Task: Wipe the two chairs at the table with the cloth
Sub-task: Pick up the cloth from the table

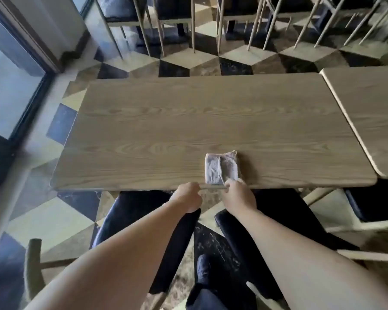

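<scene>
Both forearms are bare; no sleeves, watch, rings or bands are visible on either arm. The left hand point(186, 196) and right hand point(239, 196) are ungloved. Below the arms, a leg in dark trousers point(208, 296) is visible, ending in a dark shoe point(203, 268). Shoe detail is too blurred to resolve.

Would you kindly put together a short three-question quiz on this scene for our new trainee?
1. True or false: the cloth lies folded on the table, near its front edge.
2. Which hand touches the cloth? A) left hand B) right hand C) neither
3. Fill in: the two chairs with dark seats, left chair and right chair, stand tucked partly ____ the table.

Key: 1 true; 2 B; 3 under.
</scene>
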Action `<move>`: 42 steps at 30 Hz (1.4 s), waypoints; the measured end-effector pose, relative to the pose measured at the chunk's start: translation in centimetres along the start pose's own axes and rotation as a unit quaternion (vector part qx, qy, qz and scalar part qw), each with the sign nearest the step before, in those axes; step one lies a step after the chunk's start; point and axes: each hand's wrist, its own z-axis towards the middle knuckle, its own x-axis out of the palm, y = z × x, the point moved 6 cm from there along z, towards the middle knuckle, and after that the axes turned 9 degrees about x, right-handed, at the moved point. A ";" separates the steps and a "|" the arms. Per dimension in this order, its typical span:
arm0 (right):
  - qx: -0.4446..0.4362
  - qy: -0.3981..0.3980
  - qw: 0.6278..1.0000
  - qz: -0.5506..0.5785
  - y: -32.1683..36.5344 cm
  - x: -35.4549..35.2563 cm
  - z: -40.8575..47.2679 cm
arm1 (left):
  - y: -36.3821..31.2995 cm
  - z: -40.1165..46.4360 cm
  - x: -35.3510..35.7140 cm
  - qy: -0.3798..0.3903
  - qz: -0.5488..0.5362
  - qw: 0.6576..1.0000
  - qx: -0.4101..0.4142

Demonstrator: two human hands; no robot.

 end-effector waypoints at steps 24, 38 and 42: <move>0.082 0.069 0.977 0.184 -0.6 0.5 11.0 | -0.5 12.2 2.1 -0.096 -0.177 0.966 -0.161; 0.099 -0.017 0.992 0.079 -1.3 -0.7 13.6 | 0.4 12.9 2.0 -0.075 -0.183 0.971 -0.132; 0.074 -0.021 0.995 0.068 -1.3 -1.5 15.2 | 0.6 13.1 2.3 -0.078 -0.186 0.972 -0.124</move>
